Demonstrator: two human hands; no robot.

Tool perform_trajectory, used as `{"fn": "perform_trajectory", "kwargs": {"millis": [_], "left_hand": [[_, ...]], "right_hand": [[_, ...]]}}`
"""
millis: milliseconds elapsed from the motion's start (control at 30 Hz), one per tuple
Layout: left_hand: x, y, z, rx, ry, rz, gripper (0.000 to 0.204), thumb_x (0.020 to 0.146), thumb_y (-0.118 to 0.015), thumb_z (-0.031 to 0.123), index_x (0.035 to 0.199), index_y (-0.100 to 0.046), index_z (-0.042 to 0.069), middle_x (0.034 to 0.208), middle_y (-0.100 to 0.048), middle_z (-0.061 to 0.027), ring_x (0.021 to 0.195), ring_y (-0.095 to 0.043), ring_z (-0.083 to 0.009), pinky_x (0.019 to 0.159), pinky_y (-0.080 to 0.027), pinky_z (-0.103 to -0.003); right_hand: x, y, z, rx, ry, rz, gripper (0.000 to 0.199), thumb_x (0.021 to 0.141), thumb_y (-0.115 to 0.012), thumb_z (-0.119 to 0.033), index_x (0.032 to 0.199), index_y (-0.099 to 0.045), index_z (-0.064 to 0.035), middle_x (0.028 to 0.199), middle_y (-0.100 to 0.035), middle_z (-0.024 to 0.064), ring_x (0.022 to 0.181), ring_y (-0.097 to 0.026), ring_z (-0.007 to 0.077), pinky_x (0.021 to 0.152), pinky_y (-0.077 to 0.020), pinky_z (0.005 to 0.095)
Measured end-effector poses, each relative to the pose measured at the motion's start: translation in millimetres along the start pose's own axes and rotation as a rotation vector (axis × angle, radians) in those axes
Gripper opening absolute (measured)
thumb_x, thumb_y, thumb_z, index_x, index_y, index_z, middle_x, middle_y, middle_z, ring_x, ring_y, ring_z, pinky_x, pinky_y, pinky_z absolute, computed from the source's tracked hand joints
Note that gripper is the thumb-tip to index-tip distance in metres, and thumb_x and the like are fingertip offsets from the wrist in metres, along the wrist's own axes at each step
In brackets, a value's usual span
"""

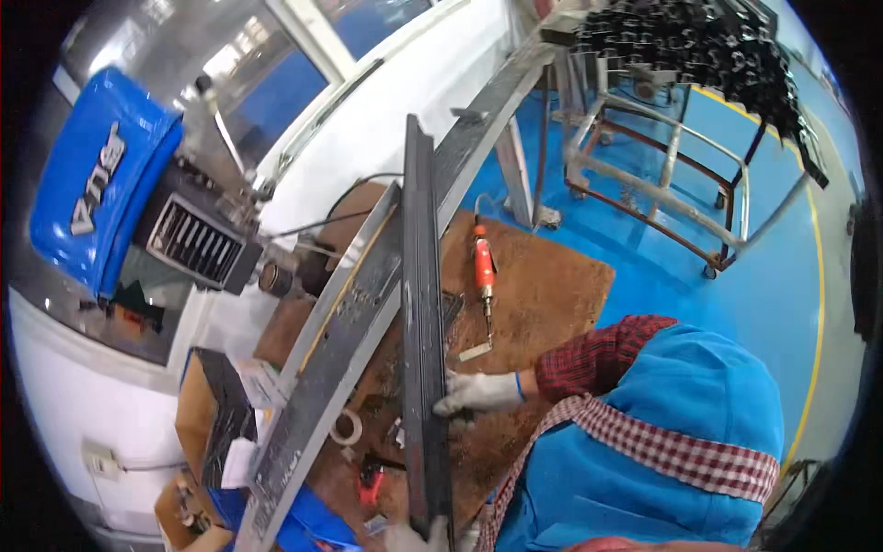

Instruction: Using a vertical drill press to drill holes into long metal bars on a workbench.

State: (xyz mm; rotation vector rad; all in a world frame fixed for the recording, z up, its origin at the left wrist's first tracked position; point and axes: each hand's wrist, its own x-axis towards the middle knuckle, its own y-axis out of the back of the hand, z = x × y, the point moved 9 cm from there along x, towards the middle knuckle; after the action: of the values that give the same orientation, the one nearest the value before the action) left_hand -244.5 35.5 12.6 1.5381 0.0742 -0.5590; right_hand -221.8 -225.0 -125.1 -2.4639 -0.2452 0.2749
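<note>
Blue clothing (pixel 625 469) nearest — right hand (pixel 483 393), left hand (pixel 407 539) pinching black bar (pixel 422 276) — small parts (pixel 190 511) in cardboard box (pixel 167 517).

I see 1 long blk bar (pixel 423 285), 2 hands (pixel 483 393), 1 red pwr tool (pixel 484 267), 1 tape roll (pixel 345 441).

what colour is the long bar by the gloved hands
The long bar is near-black, clearest in the head view.

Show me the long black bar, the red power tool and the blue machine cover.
Long black bar (pixel 421 294): head view, along its middle.
Red power tool (pixel 484 265): head view, its body.
Blue machine cover (pixel 112 179): head view, its side.
</note>
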Motion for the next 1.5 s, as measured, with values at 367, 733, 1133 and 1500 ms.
{"fn": "perform_trajectory", "kwargs": {"millis": [367,733,1133,1500], "left_hand": [[10,8,49,-0.087,-0.346,0.044,0.062,0.092,-0.069,0.045,0.139,-0.057,0.006,0.11,-0.066,-0.0233,0.093,-0.064,-0.0445,0.083,-0.052,-0.048],[-61,143,307,-0.053,-0.882,0.727,0.065,0.09,-0.068,0.022,0.149,-0.051,0.0,0.127,-0.067,-0.0256,0.103,-0.066,-0.0455,0.093,-0.052,-0.046],[-166,236,600,-0.447,-1.166,0.815,0.054,0.088,-0.07,0.028,0.131,-0.065,-0.003,0.116,-0.074,-0.0182,0.1,-0.069,-0.0299,0.088,-0.052,-0.037],[-212,226,887,-0.442,-1.337,0.332,0.051,0.088,-0.064,0.049,0.099,-0.072,-0.001,0.074,-0.063,-0.0067,0.063,-0.056,-0.0181,0.059,-0.043,-0.032]], "right_hand": [[-138,3,-108,-0.464,0.191,0.429,0.026,0.096,-0.067,-0.026,0.082,-0.07,-0.004,0.067,-0.063,0.0022,0.058,-0.054,0.011,0.054,-0.0447,0.028],[-426,56,-370,-0.577,0.791,0.915,0.02,0.093,-0.065,-0.02,0.083,-0.065,-0.0021,0.066,-0.063,0.0037,0.048,-0.055,0.0116,0.043,-0.0444,0.0243],[-652,143,-495,-0.463,1.096,1.179,0.033,0.096,-0.062,-0.032,0.097,-0.066,0.0008,0.068,-0.064,0.0066,0.046,-0.054,0.0135,0.043,-0.0426,0.0255],[-716,147,-417,-0.671,1.09,1.032,0.033,0.104,-0.054,-0.033,0.102,-0.067,-0.0017,0.074,-0.065,0.0052,0.051,-0.053,0.0113,0.043,-0.0398,0.0238]]}}
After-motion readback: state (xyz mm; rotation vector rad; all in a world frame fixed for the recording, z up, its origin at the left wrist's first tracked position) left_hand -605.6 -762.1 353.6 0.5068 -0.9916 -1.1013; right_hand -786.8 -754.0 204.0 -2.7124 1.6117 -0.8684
